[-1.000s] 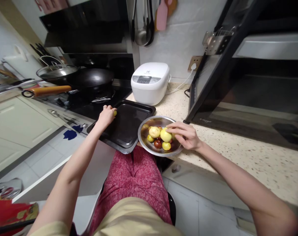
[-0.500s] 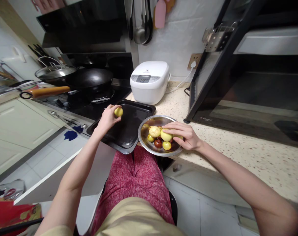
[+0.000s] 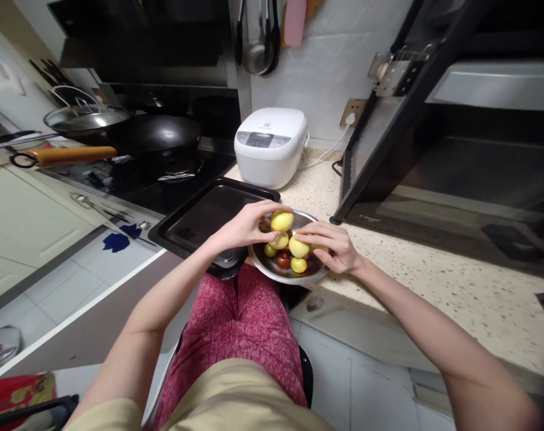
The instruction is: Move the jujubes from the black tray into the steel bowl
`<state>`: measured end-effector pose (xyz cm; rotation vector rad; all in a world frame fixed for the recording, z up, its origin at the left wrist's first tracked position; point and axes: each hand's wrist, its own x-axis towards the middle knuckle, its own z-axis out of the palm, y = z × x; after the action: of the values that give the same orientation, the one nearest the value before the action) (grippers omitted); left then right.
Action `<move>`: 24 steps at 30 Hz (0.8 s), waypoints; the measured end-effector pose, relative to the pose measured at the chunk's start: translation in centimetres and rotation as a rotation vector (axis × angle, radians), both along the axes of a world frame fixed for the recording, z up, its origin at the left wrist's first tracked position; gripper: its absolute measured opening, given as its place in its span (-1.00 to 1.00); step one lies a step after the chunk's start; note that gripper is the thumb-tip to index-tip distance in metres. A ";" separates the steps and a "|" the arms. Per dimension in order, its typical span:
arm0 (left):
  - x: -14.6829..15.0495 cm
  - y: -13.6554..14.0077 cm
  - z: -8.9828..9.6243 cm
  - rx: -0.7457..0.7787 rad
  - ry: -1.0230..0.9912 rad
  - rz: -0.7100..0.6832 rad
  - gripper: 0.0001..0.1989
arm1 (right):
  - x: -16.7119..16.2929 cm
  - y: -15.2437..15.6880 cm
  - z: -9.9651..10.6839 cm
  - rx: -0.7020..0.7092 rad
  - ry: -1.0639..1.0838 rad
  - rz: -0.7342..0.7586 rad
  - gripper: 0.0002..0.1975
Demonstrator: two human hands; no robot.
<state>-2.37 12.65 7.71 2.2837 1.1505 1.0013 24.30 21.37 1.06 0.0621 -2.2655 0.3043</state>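
My left hand [image 3: 256, 224] reaches over the near left rim of a steel bowl [image 3: 272, 276], its thumb and fingers closed round a yellow-green fruit [image 3: 281, 221]. Beneath that fruit lie several others, mostly yellow, plus a dark red-brown one [image 3: 283, 260]. Over the bowl's right side, my right hand [image 3: 337, 245] has its fingertips on another yellow-green fruit [image 3: 299, 246], with the thumb curled below; its palm side is hidden. A black baking tray [image 3: 195, 206] sits left of the bowl, partly under my left forearm.
A white rice cooker [image 3: 271, 146] stands behind the tray, plugged into a wall socket. On the stove at left is a black wok [image 3: 159, 134] with a wooden handle sticking out. A large dark oven [image 3: 452, 173] fills the right side of the speckled counter [image 3: 411, 257].
My left hand has moved right, from above the tray to the bowl, with a yellow-green fruit in its fingers. My right hand stays on the fruit in the bowl. The view shifted slightly.
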 end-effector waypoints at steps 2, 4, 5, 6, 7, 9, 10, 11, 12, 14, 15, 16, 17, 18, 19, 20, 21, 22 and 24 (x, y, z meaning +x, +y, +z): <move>-0.2 1.4 -0.2 -0.043 -0.018 -0.069 -0.48 | 0.0 -0.1 0.0 -0.010 0.006 0.006 -0.60; -0.3 2.7 -0.3 -0.109 -0.048 -0.150 -0.46 | -0.1 -0.1 0.1 -0.029 0.020 -0.002 -0.61; -0.4 3.2 -0.3 -0.148 -0.063 -0.187 -0.46 | -0.1 -0.1 0.1 -0.040 0.026 -0.011 -0.61; -0.4 3.7 -0.3 -0.187 -0.076 -0.221 -0.46 | -0.1 -0.1 0.1 -0.048 0.032 -0.018 -0.61; -0.5 4.1 -0.3 -0.224 -0.088 -0.252 -0.47 | -0.1 -0.1 0.1 -0.056 0.036 -0.024 -0.61; -0.5 4.7 -0.4 -0.285 -0.101 -0.306 -0.47 | -0.1 -0.1 0.2 -0.065 0.038 -0.028 -0.62; -0.5 4.9 -0.4 -0.309 -0.100 -0.326 -0.47 | -0.1 -0.1 0.2 -0.067 0.039 -0.028 -0.62; -0.4 5.0 -0.5 -0.332 -0.090 -0.340 -0.47 | -0.1 -0.1 0.2 -0.070 0.040 -0.030 -0.62; -0.4 5.0 -0.5 -0.351 -0.073 -0.346 -0.47 | -0.1 -0.1 0.2 -0.074 0.041 -0.033 -0.62; -0.2 4.9 -0.6 -0.376 -0.025 -0.335 -0.47 | -0.1 -0.1 0.2 -0.084 0.038 -0.040 -0.62; -0.1 4.8 -0.7 -0.378 -0.001 -0.325 -0.47 | -0.1 -0.1 0.3 -0.087 0.033 -0.042 -0.62; -0.1 4.7 -0.7 -0.375 0.018 -0.318 -0.45 | -0.2 -0.1 0.3 -0.089 0.026 -0.043 -0.62; 0.0 4.5 -0.7 -0.362 0.033 -0.314 -0.42 | -0.1 -0.1 0.3 -0.090 0.018 -0.043 -0.62; 0.0 4.3 -0.6 -0.343 0.050 -0.317 -0.38 | -0.1 -0.1 0.3 -0.090 0.011 -0.043 -0.62; -0.1 4.2 -0.6 -0.320 0.069 -0.327 -0.32 | -0.1 0.0 0.3 -0.092 0.003 -0.044 -0.62; -0.2 4.0 -0.6 -0.292 0.089 -0.341 -0.25 | -0.1 0.0 0.3 -0.097 -0.004 -0.045 -0.62; -0.3 3.9 -0.6 -0.264 0.108 -0.353 -0.20 | -0.1 0.0 0.3 -0.104 -0.008 -0.044 -0.62; -0.4 3.8 -0.6 -0.237 0.125 -0.362 -0.15 | -0.1 0.1 0.3 -0.112 -0.011 -0.042 -0.62; -0.7 3.5 -0.7 -0.203 0.141 -0.365 -0.10 | -0.1 0.2 0.1 -0.130 -0.015 -0.038 -0.62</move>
<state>-3.07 16.16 7.05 2.3125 0.8003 0.5679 24.24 21.53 1.21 -0.0506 -2.2534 0.4318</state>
